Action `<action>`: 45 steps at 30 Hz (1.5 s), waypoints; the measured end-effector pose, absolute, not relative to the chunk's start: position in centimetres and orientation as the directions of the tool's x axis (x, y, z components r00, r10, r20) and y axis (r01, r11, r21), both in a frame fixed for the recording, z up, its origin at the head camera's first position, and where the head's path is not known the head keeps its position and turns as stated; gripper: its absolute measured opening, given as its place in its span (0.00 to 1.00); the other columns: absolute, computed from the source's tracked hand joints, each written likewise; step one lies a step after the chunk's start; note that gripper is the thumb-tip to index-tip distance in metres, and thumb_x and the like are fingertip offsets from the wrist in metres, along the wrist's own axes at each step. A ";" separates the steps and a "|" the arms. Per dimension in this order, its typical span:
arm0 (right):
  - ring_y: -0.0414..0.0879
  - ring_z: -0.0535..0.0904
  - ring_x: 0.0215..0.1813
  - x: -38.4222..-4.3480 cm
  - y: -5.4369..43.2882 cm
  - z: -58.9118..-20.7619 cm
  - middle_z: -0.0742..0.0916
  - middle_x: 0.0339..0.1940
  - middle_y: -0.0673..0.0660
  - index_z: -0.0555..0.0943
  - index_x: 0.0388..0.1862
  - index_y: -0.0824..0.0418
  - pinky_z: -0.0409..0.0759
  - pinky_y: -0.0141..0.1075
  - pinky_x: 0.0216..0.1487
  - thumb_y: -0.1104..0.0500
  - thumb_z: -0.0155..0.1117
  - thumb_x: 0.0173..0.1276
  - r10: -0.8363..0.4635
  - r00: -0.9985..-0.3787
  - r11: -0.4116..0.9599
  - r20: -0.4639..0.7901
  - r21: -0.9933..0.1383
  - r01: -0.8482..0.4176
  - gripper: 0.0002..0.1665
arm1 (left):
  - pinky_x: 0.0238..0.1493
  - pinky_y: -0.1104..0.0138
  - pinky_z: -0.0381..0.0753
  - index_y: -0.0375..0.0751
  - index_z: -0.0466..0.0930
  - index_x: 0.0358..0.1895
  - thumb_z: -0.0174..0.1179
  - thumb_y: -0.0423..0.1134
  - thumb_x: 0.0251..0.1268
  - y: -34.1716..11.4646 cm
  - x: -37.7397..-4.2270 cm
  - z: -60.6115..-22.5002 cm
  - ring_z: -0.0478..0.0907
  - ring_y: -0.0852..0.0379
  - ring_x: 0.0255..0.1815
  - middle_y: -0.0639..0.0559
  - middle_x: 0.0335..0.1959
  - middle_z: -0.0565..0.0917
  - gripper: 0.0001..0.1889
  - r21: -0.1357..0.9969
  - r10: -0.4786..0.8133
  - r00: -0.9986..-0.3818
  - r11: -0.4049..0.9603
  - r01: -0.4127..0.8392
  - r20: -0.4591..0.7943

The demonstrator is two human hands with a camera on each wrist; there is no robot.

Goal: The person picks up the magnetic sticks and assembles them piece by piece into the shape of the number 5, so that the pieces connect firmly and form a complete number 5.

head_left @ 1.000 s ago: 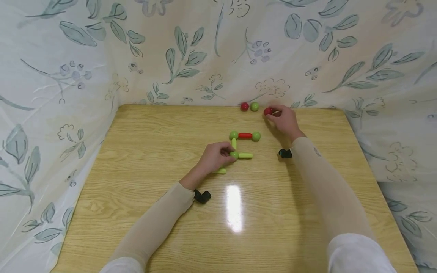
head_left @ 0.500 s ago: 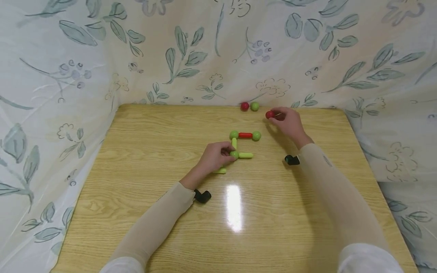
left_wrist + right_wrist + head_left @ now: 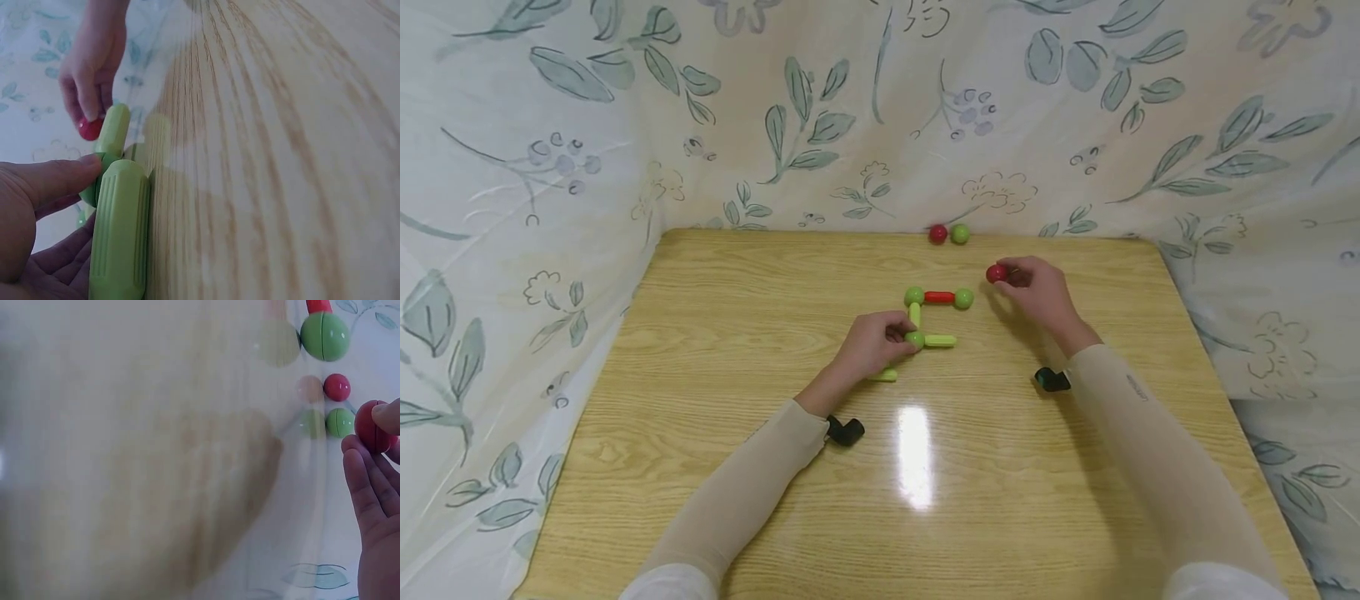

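With thumb and fingers my left hand (image 3: pixel 874 346) pinches a green ball (image 3: pixel 915 340) on the table. From that ball one light green rod (image 3: pixel 940 341) points right and another light green rod (image 3: pixel 914 315) runs back to a second green ball (image 3: pixel 914 297). A red rod (image 3: pixel 938 297) links the second ball to a third green ball (image 3: pixel 964 298). My right hand (image 3: pixel 1043 296) grips a red ball (image 3: pixel 996 273) between thumb and fingertips, above the table, right of the third ball. Below my left hand lies a partly hidden light green rod (image 3: pixel 886 376).
Another red ball (image 3: pixel 937 234) and a loose green ball (image 3: pixel 960 234) sit side by side at the table's back edge. Floral cloth (image 3: pixel 820 108) hangs behind the wooden table (image 3: pixel 715 308) and along its sides. A black wrist camera (image 3: pixel 846 431) projects from each sleeve.
My right hand has drawn the red ball away from the back edge, towards me and slightly right. The left hand stays at its green ball, and the joined pieces look unmoved.
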State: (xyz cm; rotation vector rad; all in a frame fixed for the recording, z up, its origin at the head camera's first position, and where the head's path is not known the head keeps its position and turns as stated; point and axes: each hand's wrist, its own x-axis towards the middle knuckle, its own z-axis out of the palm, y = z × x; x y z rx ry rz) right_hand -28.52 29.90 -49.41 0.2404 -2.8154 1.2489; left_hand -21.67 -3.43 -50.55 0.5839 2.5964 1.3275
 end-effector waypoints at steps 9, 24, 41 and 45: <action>0.59 0.87 0.54 -26.4 29.8 -49.7 0.87 0.57 0.65 0.84 0.67 0.67 0.84 0.45 0.60 0.66 0.75 0.74 -0.142 -0.977 0.640 0.161 -0.737 -0.215 0.24 | 0.44 0.67 0.85 0.42 0.91 0.49 0.78 0.35 0.68 -3.6 -21.6 -50.7 0.84 0.59 0.40 0.53 0.40 0.89 0.10 0.810 0.410 -0.911 0.522 0.266 0.035; 0.58 0.88 0.53 -23.9 29.2 -49.5 0.87 0.58 0.64 0.84 0.65 0.66 0.84 0.52 0.61 0.68 0.74 0.74 -0.189 -0.970 0.639 0.155 -0.730 -0.241 0.23 | 0.43 0.68 0.84 0.42 0.90 0.49 0.78 0.35 0.68 -3.5 -21.5 -50.7 0.84 0.59 0.40 0.53 0.39 0.88 0.11 0.810 0.413 -0.910 0.520 0.272 0.041; 0.57 0.87 0.55 -21.6 27.8 -50.1 0.88 0.58 0.63 0.84 0.64 0.66 0.85 0.52 0.60 0.71 0.76 0.71 -0.274 -0.956 0.599 0.100 -0.760 -0.252 0.23 | 0.43 0.67 0.84 0.42 0.90 0.50 0.78 0.35 0.68 -3.6 -21.4 -50.4 0.84 0.58 0.40 0.53 0.39 0.88 0.11 0.805 0.408 -0.913 0.531 0.264 0.030; 0.57 0.87 0.55 -21.3 27.6 -50.2 0.88 0.57 0.63 0.84 0.64 0.66 0.85 0.53 0.60 0.70 0.76 0.71 -0.287 -0.954 0.597 0.090 -0.762 -0.252 0.23 | 0.44 0.67 0.84 0.42 0.90 0.50 0.78 0.35 0.68 -3.6 -21.4 -50.5 0.84 0.58 0.41 0.53 0.40 0.88 0.11 0.807 0.410 -0.912 0.533 0.256 0.019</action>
